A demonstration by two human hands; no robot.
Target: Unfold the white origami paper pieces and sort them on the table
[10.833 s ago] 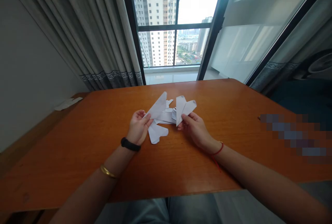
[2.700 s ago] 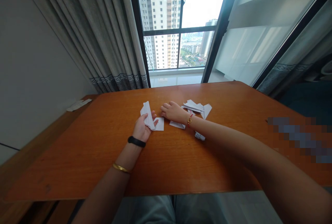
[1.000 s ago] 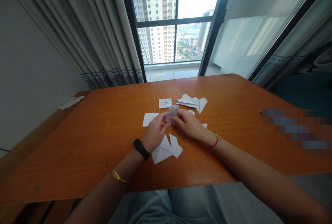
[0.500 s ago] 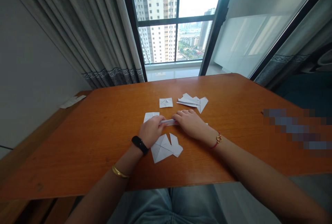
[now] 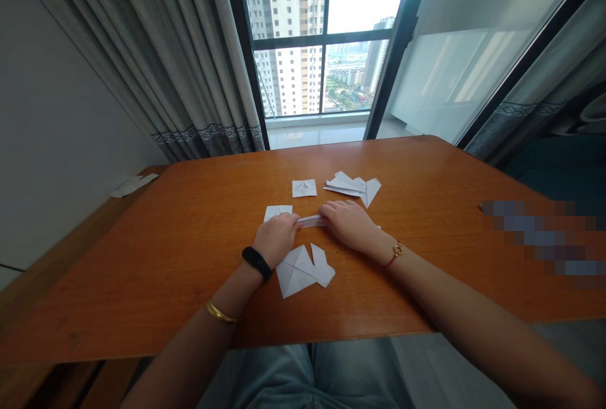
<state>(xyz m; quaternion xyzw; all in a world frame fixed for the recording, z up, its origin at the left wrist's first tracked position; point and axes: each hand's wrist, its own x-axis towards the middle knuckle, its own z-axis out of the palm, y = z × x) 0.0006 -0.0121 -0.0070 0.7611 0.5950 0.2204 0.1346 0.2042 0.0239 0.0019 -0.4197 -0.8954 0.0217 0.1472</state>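
Observation:
A narrow folded strip of white paper (image 5: pixel 311 221) runs between my two hands, low over the middle of the table. My left hand (image 5: pixel 278 234) is closed on its left end. Over the right part lies my right hand (image 5: pixel 348 223), fingers bent and pressed on the paper, hiding most of that end. A folded white paper (image 5: pixel 278 211) shows just behind my left hand. Nearer me, beside my left wrist, lies a folded paper shape (image 5: pixel 296 272) with crossing creases, touching a smaller paper piece (image 5: pixel 323 268).
Farther back on the wooden table (image 5: pixel 189 251) sit a small folded paper rectangle (image 5: pixel 303 188) and a pointed folded paper figure (image 5: pixel 351 185). A blurred-out patch (image 5: pixel 544 232) covers something at the right. Another paper (image 5: pixel 134 185) lies on the ledge at the left.
My right hand has shifted very slightly along the strip, and a bit more paper shows between the hands. The other papers stay put; the view has moved a little.

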